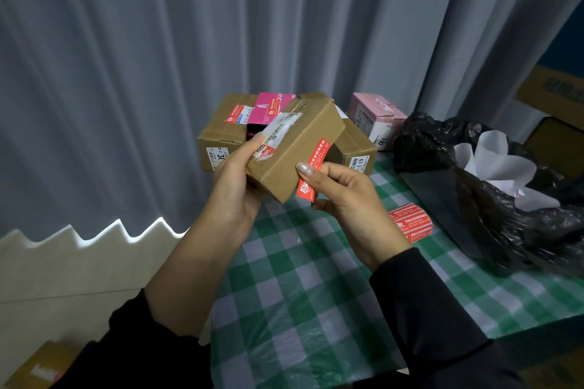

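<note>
Box: A small brown cardboard box (300,148) bearing a torn white shipping label (279,131) is held in the air above the far left part of the green-and-white checked counter (300,278), tilted, with one corner pointing down.
Left hand: The left hand (235,186) is clamped on the box, with the thumb laid over the torn label and the fingers wrapped beneath.
Right hand: The right hand (344,196) is closed in a pinch on the lower end of a long red printed sticker (319,151), thumb on top and fingers behind.
Sticker: Its upper part lies flat on the box's right-hand face, and its lower end hangs free past the bottom edge.
Step in hand: The sticker is judged to be in the course of being stuck down across the box, though peeling cannot be ruled out.
Doing it well: The box should be steadied by the left hand while the free end is drawn taut and folded round the bottom edge. Thumb pressure is best run outward from the stuck part, so that no crease or bubble is trapped. The strip should be held square to the edge.
Supply: A pile of like red stickers (410,222) lies on the counter, near the right hand.
Surroundings: At the counter's far end stand larger brown cartons (218,136), a magenta box (268,107) and a pale pink box (376,117). A black plastic bag (474,205) holding white paper (499,161) lies at the right.
</note>
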